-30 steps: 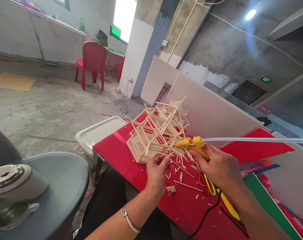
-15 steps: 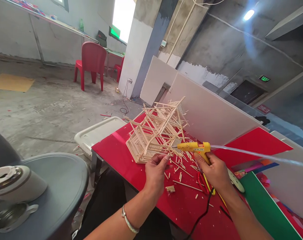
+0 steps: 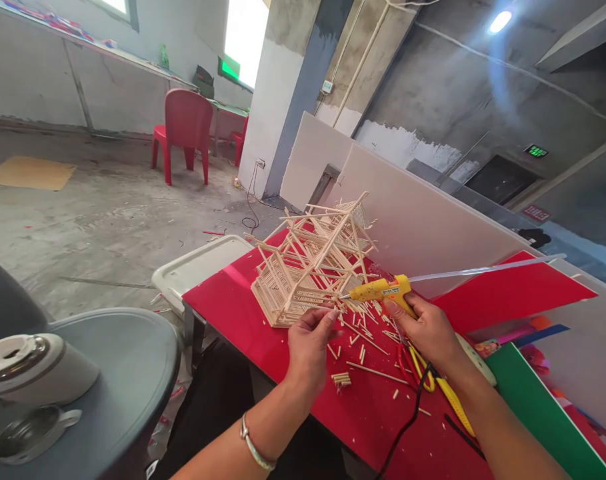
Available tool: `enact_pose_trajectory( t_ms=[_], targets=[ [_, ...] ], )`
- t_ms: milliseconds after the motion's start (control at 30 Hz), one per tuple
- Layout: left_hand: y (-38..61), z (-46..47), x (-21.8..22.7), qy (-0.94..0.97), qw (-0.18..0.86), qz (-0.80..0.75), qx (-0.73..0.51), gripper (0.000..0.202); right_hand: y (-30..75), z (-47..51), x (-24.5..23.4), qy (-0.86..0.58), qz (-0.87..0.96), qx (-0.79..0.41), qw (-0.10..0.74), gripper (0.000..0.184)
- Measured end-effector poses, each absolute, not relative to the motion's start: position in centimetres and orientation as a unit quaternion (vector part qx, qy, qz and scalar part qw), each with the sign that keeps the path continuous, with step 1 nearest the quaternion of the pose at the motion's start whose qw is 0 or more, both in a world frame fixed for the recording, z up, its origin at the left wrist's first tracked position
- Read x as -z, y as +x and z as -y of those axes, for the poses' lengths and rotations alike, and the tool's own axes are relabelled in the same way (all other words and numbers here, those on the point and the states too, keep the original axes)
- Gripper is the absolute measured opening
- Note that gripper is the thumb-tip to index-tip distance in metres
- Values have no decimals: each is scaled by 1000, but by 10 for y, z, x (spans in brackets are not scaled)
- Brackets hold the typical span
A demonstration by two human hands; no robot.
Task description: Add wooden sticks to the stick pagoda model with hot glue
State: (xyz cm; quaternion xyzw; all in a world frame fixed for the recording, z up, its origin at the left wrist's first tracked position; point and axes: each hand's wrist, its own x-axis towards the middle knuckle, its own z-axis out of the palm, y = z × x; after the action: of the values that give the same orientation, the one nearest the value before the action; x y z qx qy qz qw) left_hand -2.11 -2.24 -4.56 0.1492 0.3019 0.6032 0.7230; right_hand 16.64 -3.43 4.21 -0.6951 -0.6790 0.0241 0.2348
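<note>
A model built of thin wooden sticks point(image 3: 313, 263) stands tilted on the red table top point(image 3: 263, 333). My left hand point(image 3: 310, 347) is closed in a pinch at the model's lower front edge, holding a small stick there. My right hand point(image 3: 427, 330) grips a yellow glue gun point(image 3: 380, 289) whose nozzle points left at that same spot. A long clear glue stick point(image 3: 483, 270) juts from the gun's back toward the right. The gun's black cord point(image 3: 407, 420) trails toward me across the table.
Loose stick pieces point(image 3: 363, 343) litter the table beside red and yellow-handled scissors point(image 3: 417, 367). White boards point(image 3: 423, 220) stand behind the model. A white tray point(image 3: 197, 267) sits left of the table; a grey stool holding a white device point(image 3: 33, 367) at lower left. Red chair point(image 3: 183, 127) far back.
The glue gun's rear end has swung, so the clear glue stick now angles upward to the right. My right hand has shifted slightly. My left hand has stayed pinched at the model's edge.
</note>
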Motion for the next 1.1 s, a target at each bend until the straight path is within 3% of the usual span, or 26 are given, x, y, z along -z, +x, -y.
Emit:
enact_pose_trajectory(
  t_ms=[467, 700, 1100],
  targets=[
    [-21, 22, 45, 146, 726, -303, -600, 26, 161, 34, -57, -689, 695, 10, 206, 39],
    [-20, 23, 47, 136, 729, -302, -599, 26, 150, 52, -55, -649, 726, 78, 214, 34],
    [-19, 23, 48, 132, 728, -299, -603, 28, 144, 59, -62, -638, 729, 193, 157, 35]
  ],
)
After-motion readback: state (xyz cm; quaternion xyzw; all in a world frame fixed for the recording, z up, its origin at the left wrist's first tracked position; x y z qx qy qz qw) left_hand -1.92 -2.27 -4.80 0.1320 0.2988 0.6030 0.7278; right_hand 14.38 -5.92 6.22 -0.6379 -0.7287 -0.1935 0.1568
